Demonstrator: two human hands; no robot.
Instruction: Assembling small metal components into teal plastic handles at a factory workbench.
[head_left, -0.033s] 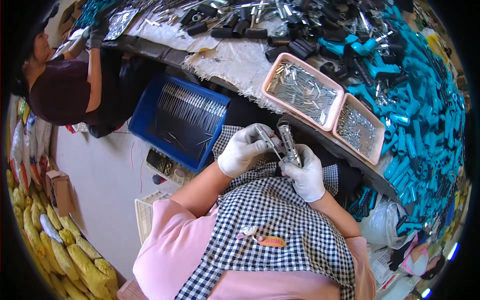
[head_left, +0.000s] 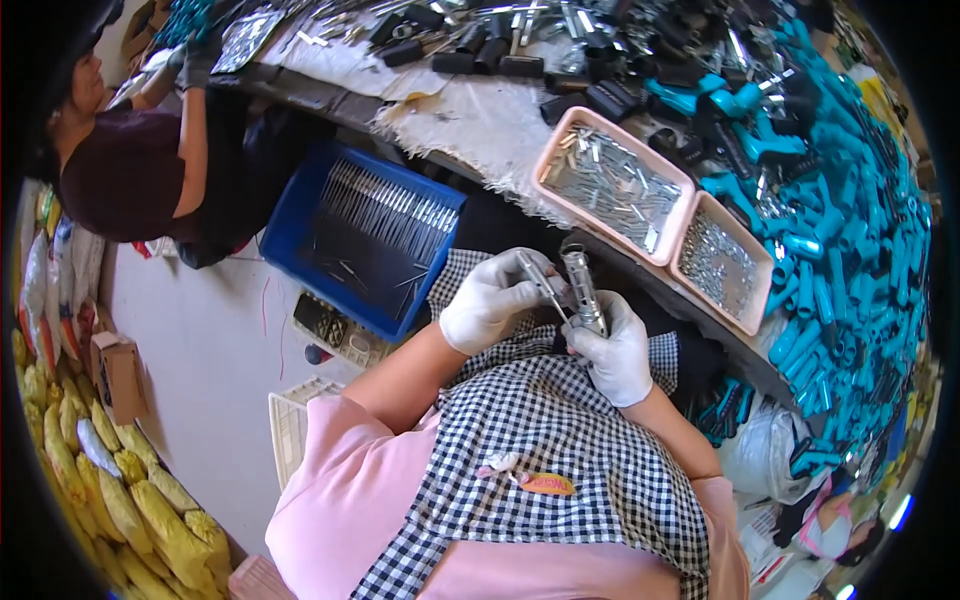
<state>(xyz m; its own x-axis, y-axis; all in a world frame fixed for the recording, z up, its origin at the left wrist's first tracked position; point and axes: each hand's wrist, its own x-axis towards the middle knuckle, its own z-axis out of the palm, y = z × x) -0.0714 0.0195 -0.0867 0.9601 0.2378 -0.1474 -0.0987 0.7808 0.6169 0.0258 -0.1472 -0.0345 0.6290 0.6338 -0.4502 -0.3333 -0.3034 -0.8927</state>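
In front of the checked apron, my gloved left hand (head_left: 489,300) is closed on a slim metal rod (head_left: 540,280) tilted between thumb and fingers. My gloved right hand (head_left: 617,350) grips a silver slotted metal cylinder (head_left: 580,280), its open end pointing away from me. The rod's lower end is close to the cylinder's side; whether they touch I cannot tell. Beyond my right hand, on the table edge, stand a pink tray of small metal pins (head_left: 545,180) and a smaller pink tray of tiny metal parts (head_left: 765,283).
A blue bin (head_left: 290,262) with a row of metal rods stands left of my hands. Turquoise plastic handles (head_left: 850,260) heap up at the right, black sleeves (head_left: 610,100) lie at the far side. A co-worker (head_left: 130,180) sits at the far left. Yellow sacks (head_left: 150,510) line the floor.
The view has shifted slightly. My hands keep nearly the same hold on the rod and the cylinder. The co-worker's hands have moved a little.
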